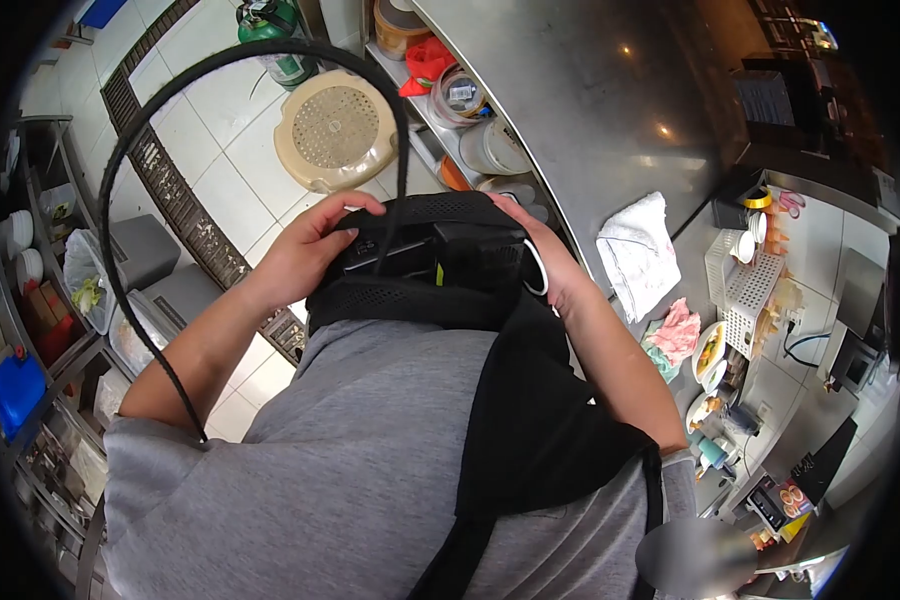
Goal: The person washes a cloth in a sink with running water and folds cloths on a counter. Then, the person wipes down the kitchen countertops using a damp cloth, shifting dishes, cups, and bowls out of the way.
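Note:
A black mesh-sided pouch [410, 300] is held open at my waist, against a grey T-shirt. My left hand [315, 240] grips its left end, fingers curled over the rim and thumb at the opening. Around the right end wraps my right hand [545, 250], its fingers partly hidden behind the pouch. Inside lies a dark device [390, 255], its kind unclear, along with a small yellow-green patch. A white curved band [538, 268] shows beside my right hand. From the pouch a black cable [260, 48] loops up and round to my left shoulder. A black cloth strap [530, 400] crosses my chest.
At right runs a steel counter [570, 90] with a white cloth [640, 255], a pink cloth [678, 330] and a white basket [745, 300]. A beige plastic stool [335, 130] stands on the tiled floor near a green cylinder [280, 60]. Shelves [45, 330] line the left.

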The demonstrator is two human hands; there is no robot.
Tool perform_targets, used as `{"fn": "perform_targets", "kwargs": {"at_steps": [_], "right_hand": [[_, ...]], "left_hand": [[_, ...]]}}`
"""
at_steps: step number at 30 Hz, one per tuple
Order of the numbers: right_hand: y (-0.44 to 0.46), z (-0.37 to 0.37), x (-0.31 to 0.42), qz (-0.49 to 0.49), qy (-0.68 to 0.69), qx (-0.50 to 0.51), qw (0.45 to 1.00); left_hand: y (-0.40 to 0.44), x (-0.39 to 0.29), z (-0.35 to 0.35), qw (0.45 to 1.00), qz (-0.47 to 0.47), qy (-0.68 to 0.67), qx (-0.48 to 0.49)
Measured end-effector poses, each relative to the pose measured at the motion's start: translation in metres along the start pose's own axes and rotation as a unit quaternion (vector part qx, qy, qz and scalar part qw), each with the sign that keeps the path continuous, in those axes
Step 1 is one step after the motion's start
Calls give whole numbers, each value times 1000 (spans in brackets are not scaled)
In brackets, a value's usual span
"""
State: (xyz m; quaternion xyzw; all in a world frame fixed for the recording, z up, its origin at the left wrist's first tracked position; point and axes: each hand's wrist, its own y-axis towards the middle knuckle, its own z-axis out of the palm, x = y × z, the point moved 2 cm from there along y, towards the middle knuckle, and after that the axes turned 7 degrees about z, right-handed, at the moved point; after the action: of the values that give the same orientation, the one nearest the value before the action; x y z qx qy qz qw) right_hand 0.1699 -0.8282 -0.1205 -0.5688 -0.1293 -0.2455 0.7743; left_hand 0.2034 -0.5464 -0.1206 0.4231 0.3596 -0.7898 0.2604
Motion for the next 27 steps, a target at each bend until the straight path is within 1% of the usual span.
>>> {"fn": "perform_targets", "kwargs": {"at_steps": [2,3,4,5,6,8,10,11,13,14,15,16,17,19,21,22,23,24,26,27], "right_hand": [[9,1,-4,20,17,13,1000],[6,5,-2,34,5,-12,999],[3,9,2,33,4,-12,999],[-4,17,8,58,-11,-51,997],[-6,20,10,83,-25,-90,992],[-5,19,8,87,-36,-98,991],[-5,19,7,51,-6,-93,994],[-4,17,6,50,-6,-93,994],[-2,12,2,9,16,-35,999],[-3,10,4,9,17,-35,999],[-4,8,5,32,25,-11,999],[-5,7,6,54,34,14,998],[-5,5,7,52,34,14,998],[-5,2,7,70,79,40,994],[-6,1,8,68,73,40,994],[-6,0,7,68,68,40,995],[-2,-3,3,100,77,1,992],[1,-4,1,97,78,2,992],[6,-1,-2,107,81,22,991],[9,2,-5,105,81,24,991]], "left_hand": [[-2,5,-9,996,-52,65,43],[-4,4,-12,996,-50,65,43],[-7,2,-13,996,-73,-8,57],[-10,0,-12,989,-96,-81,71],[-12,-2,-11,990,-96,-81,71],[-14,-5,-8,994,-52,30,96],[-13,-4,-5,993,-54,53,89],[-11,-3,-4,992,-55,76,82],[-8,6,-7,993,-46,79,76],[-7,8,-8,994,-36,82,69],[-5,9,-7,994,-36,82,70],[-2,9,-7,995,-30,82,50],[-1,9,-7,996,-24,82,30],[0,11,-7,997,-35,59,30],[0,6,-3,998,-44,37,31],[-2,1,1,998,-31,35,32],[-4,-4,5,999,-18,32,34],[-8,-2,3,999,-17,35,35],[-17,7,-10,990,18,122,62],[-19,8,-18,971,89,204,89]]}}
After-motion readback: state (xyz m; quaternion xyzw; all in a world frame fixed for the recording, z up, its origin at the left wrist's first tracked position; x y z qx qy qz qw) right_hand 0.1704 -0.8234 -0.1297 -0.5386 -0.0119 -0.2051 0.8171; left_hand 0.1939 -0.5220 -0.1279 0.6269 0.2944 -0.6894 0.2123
